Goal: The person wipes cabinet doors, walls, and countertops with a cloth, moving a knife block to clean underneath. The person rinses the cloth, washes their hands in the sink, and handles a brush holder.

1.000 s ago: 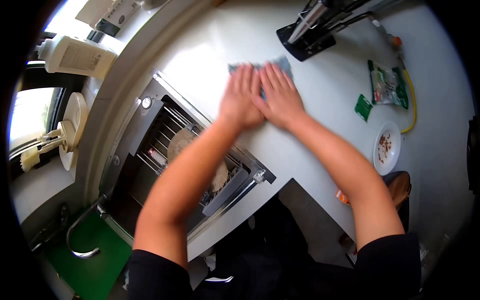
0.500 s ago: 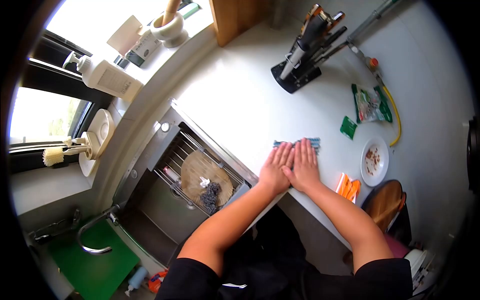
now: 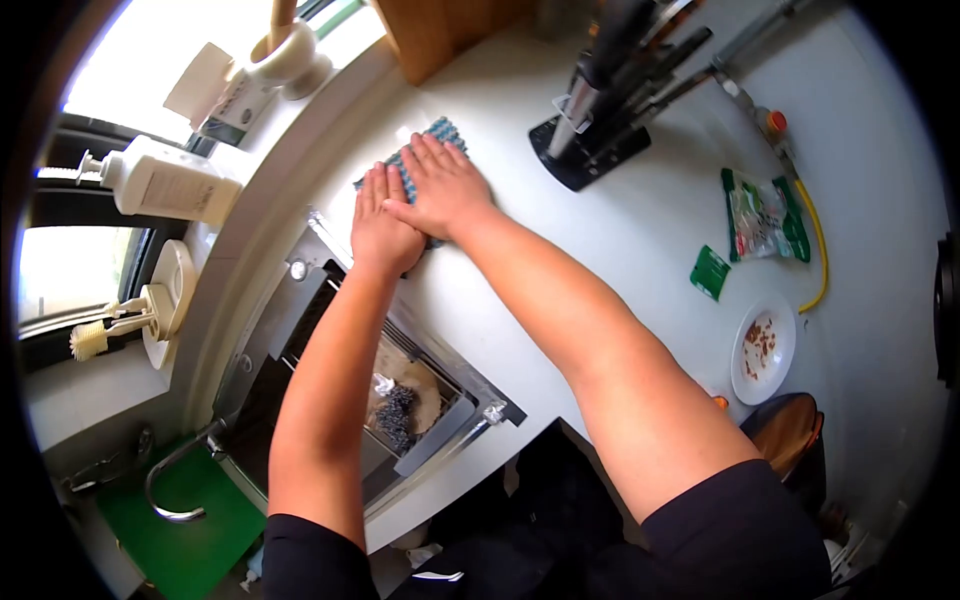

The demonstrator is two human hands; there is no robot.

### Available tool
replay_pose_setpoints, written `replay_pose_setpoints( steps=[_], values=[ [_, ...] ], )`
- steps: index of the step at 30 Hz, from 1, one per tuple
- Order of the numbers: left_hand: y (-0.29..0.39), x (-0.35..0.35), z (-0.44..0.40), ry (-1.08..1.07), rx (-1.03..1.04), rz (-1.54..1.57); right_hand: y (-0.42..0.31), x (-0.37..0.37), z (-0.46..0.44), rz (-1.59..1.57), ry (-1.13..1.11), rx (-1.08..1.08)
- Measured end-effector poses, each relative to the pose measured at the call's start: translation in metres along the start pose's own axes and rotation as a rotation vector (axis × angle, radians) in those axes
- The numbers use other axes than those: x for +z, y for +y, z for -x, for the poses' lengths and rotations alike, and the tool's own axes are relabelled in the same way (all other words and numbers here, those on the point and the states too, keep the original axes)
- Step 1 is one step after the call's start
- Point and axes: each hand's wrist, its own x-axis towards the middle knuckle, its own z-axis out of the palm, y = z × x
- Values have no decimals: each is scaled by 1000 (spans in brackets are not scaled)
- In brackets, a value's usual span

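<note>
A blue patterned cloth lies on the white countertop, by the upper corner of the sink. Flat on top of it are my left hand and my right hand, side by side, fingers stretched forward, the right thumb touching the left hand. Both palms hide much of the cloth, whose edges show beyond the fingertips and below the hands. Neither hand is curled around it.
A black knife stand rises to the right of the hands. Farther right are a green packet, a small green sachet and a white plate with brown bits. The sink lies below left, a soap bottle on the sill.
Both hands and the cloth have moved from the counter's front edge toward the back left, near the sink corner. The arms now reach farther out, and the view has shifted slightly.
</note>
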Motion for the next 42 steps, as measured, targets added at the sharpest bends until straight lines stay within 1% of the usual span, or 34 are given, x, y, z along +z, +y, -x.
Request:
replay_pose_setpoints(
  steps=[3,5,6,7,8,9,10,12,13,14,16,17,20,22,24,27,29,31,34,37,40,42],
  values=[
    [33,-15,35,-177,110,-120,3,-10,68,56,-2,24],
    [73,-22,79,-306,222,-171,9,-16,142,70,-29,54],
    [97,-29,104,-356,284,-165,11,-27,184,11,-63,90],
    [137,-66,118,-573,371,-342,10,-39,228,20,-78,155],
    [156,-61,140,-608,467,-346,7,-48,270,34,-139,256],
    [176,-67,160,-634,541,-283,5,-49,308,29,-154,337],
    [188,-51,181,-545,566,-124,6,-52,339,38,-181,388],
    [200,-33,191,-385,608,77,11,-64,360,68,-148,448],
    [203,-22,187,-283,630,119,18,-64,355,58,-94,484],
    [208,-17,172,-277,635,121,28,-65,344,76,-67,516],
    [220,-6,131,-168,667,268,60,-69,317,104,36,530],
    [230,0,107,-100,668,278,81,-71,301,112,88,532],
    [266,15,40,-1,635,250,152,-77,254,180,181,518],
    [290,24,-1,56,669,175,197,-82,233,221,159,541],
    [314,39,-35,79,678,259,239,-88,218,220,153,559],
    [340,44,-73,113,695,234,286,-92,200,245,195,563],
    [346,55,-85,148,711,221,295,-92,193,261,220,590],
    [346,47,-78,105,652,176,286,-82,203,269,216,595],
    [330,45,-48,75,630,143,255,-79,215,245,230,606],
    [296,27,16,-35,667,79,187,-66,255,274,122,638],
    [263,5,109,-179,704,45,104,-53,323,207,87,624],
    [248,-6,166,-259,734,39,56,-50,370,190,-21,631]
  ],
)
